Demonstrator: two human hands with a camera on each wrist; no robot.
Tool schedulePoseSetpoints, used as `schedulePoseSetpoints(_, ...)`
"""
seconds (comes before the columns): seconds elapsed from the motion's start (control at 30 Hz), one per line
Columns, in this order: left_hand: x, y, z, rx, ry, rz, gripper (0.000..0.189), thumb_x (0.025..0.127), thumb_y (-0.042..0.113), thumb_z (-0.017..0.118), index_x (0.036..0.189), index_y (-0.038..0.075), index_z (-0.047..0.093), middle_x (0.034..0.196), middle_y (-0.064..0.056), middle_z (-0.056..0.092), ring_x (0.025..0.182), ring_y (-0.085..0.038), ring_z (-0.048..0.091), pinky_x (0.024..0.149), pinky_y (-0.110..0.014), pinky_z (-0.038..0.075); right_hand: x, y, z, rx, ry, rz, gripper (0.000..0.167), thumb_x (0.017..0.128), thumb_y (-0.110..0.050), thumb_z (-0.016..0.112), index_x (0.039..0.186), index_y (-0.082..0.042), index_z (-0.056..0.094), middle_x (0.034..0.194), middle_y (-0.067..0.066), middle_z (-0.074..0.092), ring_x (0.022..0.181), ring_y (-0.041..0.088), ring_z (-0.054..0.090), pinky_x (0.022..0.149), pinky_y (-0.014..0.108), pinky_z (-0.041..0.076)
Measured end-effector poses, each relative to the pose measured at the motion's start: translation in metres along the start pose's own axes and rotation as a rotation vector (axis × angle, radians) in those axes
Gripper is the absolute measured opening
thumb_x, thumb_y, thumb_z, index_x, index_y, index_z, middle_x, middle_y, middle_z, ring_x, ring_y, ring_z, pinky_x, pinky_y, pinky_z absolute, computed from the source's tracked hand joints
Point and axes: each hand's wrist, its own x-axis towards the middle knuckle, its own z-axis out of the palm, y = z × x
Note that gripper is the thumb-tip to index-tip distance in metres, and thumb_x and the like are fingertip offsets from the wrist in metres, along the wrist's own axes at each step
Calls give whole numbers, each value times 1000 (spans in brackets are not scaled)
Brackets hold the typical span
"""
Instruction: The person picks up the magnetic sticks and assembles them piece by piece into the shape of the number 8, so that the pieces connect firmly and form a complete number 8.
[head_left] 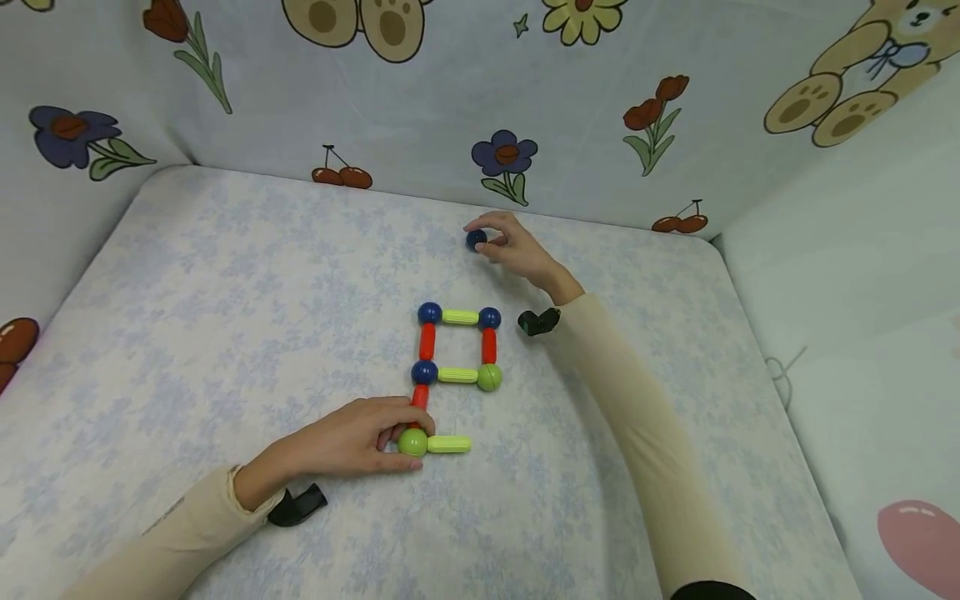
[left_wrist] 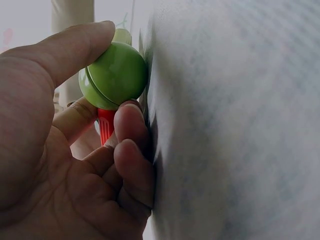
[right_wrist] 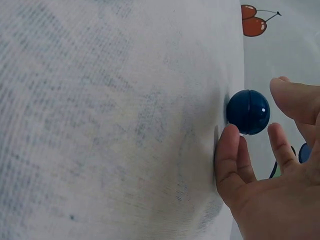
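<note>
My left hand (head_left: 352, 437) grips a glossy green ball (head_left: 412, 442) at the near corner of a flat figure of balls and sticks. Its thumb lies on the ball in the left wrist view, with fingers along the other side. A red stick (head_left: 421, 396) and a yellow-green stick (head_left: 449, 444) extend from that ball. My right hand (head_left: 517, 250) is at the far edge of the table, thumb and fingers spread around a loose dark blue ball (right_wrist: 248, 112). The right wrist view shows a gap between the ball and the thumb.
Beyond the left hand, the figure forms a square with blue balls (head_left: 430, 313), another green ball (head_left: 490, 377), and red and yellow-green sticks. Everything lies on a pale patterned tablecloth (head_left: 262, 292). A cartoon-printed curtain (head_left: 420, 125) rises behind the far edge.
</note>
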Motion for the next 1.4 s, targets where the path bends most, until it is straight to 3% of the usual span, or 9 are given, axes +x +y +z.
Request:
schedulePoseSetpoints(0.23, 1, 2, 0, -8, -5, -12, 28, 91, 42, 73, 115, 30, 65, 85, 12, 53, 69, -3, 48, 60, -20, 41, 1, 4, 3, -1, -24, 45, 37, 102, -12, 58, 139, -15, 58, 153, 2, 38, 135, 25, 41, 111, 44, 39)
schedulePoseSetpoints(0.4, 0, 2, 0, -15, -2, -11, 28, 91, 42, 74, 114, 30, 65, 85, 11, 53, 69, -3, 48, 60, -20, 41, -1, 8, 3, 8, -7, 100, 36, 101, -15, 61, 137, -20, 60, 152, 0, 40, 131, 28, 47, 109, 48, 40)
schedulePoseSetpoints(0.7, 1, 2, 0, -7, -2, -2, 28, 91, 42, 73, 115, 30, 65, 86, 11, 53, 69, -2, 48, 61, -20, 42, -4, 9, 2, -5, -6, 59, 27, 100, -10, 62, 126, -11, 62, 137, 4, 54, 112, 26, 53, 94, 39, 43)
schedulePoseSetpoints(0.9, 1, 3, -1, -7, -2, -2, 28, 91, 42, 73, 115, 30, 65, 85, 11, 53, 68, -1, 47, 61, -20, 41, -7, 8, 2, -32, -1, 49, 22, 99, -8, 62, 122, -8, 61, 130, 7, 58, 114, 24, 53, 101, 39, 44)
schedulePoseSetpoints(1.17, 1, 3, 0, -5, 1, -3, 28, 91, 42, 73, 115, 30, 65, 85, 11, 53, 69, -1, 47, 61, -20, 42, -23, 6, -3, -37, -1, 16, 29, 100, -10, 61, 130, -7, 58, 136, 8, 56, 119, 26, 54, 99, 41, 48)
schedulePoseSetpoints(1.4, 0, 2, -1, -2, 2, -1, 28, 92, 42, 72, 115, 29, 65, 86, 11, 53, 69, -2, 47, 61, -20, 42, -52, 2, -8, -74, -6, -27, 38, 99, -16, 65, 136, -9, 59, 138, 6, 54, 119, 28, 56, 95, 43, 50)
